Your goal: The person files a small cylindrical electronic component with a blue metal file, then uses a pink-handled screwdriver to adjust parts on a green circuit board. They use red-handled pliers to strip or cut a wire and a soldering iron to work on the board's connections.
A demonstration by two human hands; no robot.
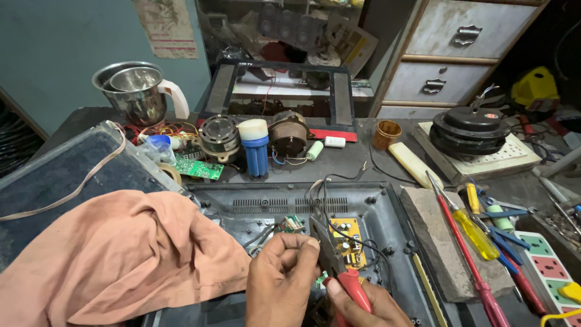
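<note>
Faded paper poster (165, 25) on teal wall, black empty screen frame (278, 91) behind bench

Open back shell (242, 203) of the flat appliance gives bare dark plastic along its upper rim and left half; a hand could pass there. Centre is crowded: yellow circuit board (351, 242), small green board (292, 223) and black wires (330, 194) looping up over the rim. Left approach blocked by orange cloth (115, 260) heaped over the shell's edge. Right approach hemmed by stone block (448, 242) carrying red screwdriver (466, 248) and yellow screwdriver (475, 233). Far side walled by motors (221, 138), blue cylinder (256, 148) and steel jar (136, 91). Near edge taken by left hand (284, 278) and right hand (369, 306) gripping red-handled pliers (342, 269).
</note>
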